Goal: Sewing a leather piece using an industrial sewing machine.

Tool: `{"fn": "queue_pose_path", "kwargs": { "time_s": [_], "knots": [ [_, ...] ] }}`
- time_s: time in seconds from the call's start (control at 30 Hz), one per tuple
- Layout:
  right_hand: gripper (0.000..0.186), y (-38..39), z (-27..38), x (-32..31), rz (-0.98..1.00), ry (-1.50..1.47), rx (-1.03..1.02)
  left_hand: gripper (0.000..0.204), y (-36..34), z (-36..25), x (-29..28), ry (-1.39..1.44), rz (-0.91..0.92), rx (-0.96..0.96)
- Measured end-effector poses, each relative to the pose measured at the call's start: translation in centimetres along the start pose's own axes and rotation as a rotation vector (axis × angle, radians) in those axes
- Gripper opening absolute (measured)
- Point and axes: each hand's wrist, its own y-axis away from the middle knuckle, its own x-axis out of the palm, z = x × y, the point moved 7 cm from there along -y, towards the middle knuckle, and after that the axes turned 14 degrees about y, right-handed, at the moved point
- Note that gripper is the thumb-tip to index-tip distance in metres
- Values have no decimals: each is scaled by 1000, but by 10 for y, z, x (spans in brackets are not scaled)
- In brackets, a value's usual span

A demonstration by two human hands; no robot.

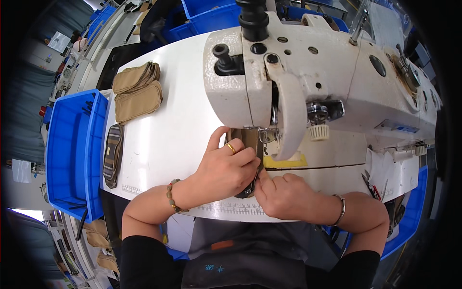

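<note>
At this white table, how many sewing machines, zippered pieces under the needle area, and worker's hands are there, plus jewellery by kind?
Sewing machine: 1
Zippered brown piece: 1
Hands, left hand and right hand: 2
Gold ring: 1
Beaded bracelet: 1
Metal bangle: 1
Total: 7

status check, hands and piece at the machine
Left hand on brown fabric piece; right hand at its right edge. Far end at sewing machine head. Brown pouches off left, not blocking.

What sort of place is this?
Probably a sewing workshop: a white sewing machine, a brown zippered fabric piece in the person's hands beneath its head, and tan fabric pouches piled nearby.
</note>
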Motion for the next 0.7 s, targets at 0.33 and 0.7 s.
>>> {"fn": "queue_pose_path", "kwargs": {
  "time_s": [0.33,0.7],
  "knots": [
    [18,-1,-1,0,-10,-14,9,13,-3,4,-2,82,-37,7],
    [23,-4,-25,21,-43,-31,141,11,-10,54,14,237,-62,-165]
  ]
}}
